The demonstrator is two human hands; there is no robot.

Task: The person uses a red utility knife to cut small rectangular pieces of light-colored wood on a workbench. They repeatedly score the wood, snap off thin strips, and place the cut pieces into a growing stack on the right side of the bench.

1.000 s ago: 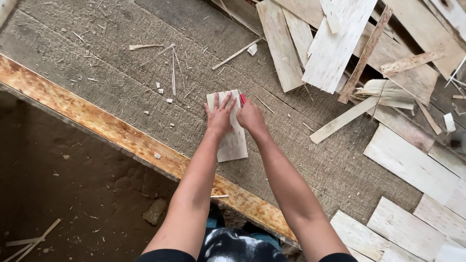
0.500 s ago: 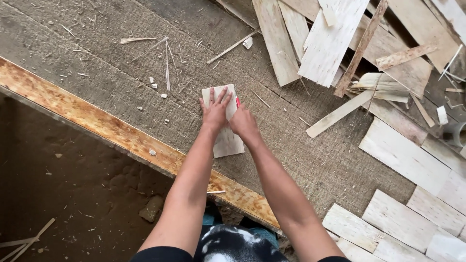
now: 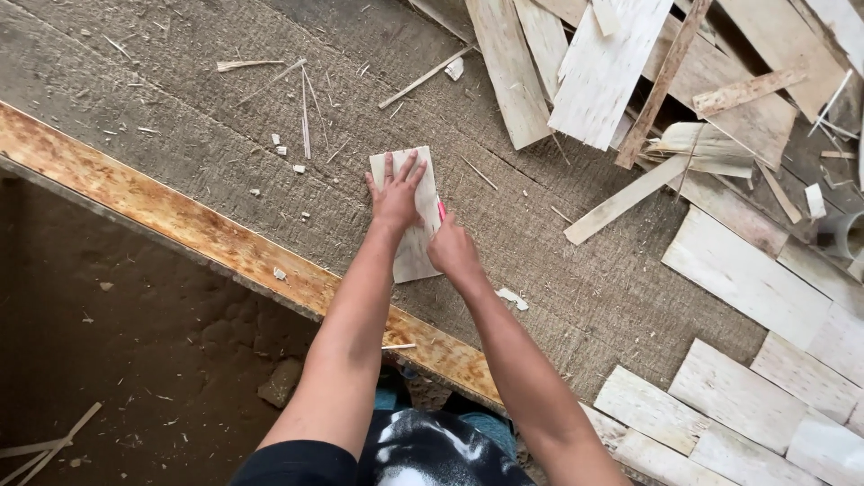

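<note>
Thin pale rectangular wood sheet (image 3: pixel 412 236) lay flat on coarse grey-brown burlap-covered bench top (image 3: pixel 270 171), near the bench's front edge, just behind orange-brown chipboard edge strip (image 3: pixel 180 229). Long axis ran front-to-back, tilted slightly; far end toward the scrap pile, near end just short of the strip.

Left hand (image 3: pixel 396 200) pressed flat on far half of sheet, fingers (image 3: pixel 393 171) spread apart, pointing away along the long axis. Not clamped; held sheet down by palm pressure only.

Right hand (image 3: pixel 453 250) sat at sheet's right long edge, abt mid-length, fingers curled together around small red-handled tool (image 3: pixel 442 210), prob. a cutter; blade hidden, so type not certain. Tool tip touched or stood just beside right edge; cannot tell which.

Key relation: sheet lay under left hand, directly left of right hand; the edge worked on ran parallel to both forearms. Right hand nearer that edge.

Containers: no open container clearly identifiable. Grey cylindrical object (image 3: pixel 844 236) at right edge of view, partly cut off; contents not visible.

Also present: loose pale wood sheets and strips (image 3: pixel 594 72) piled toward bench's far right corner, more sheets (image 3: pixel 720 396) stacked at near right, splinters (image 3: pixel 301 108) scattered at far left. Dirt floor (image 3: pixel 117 360) below front edge.
</note>
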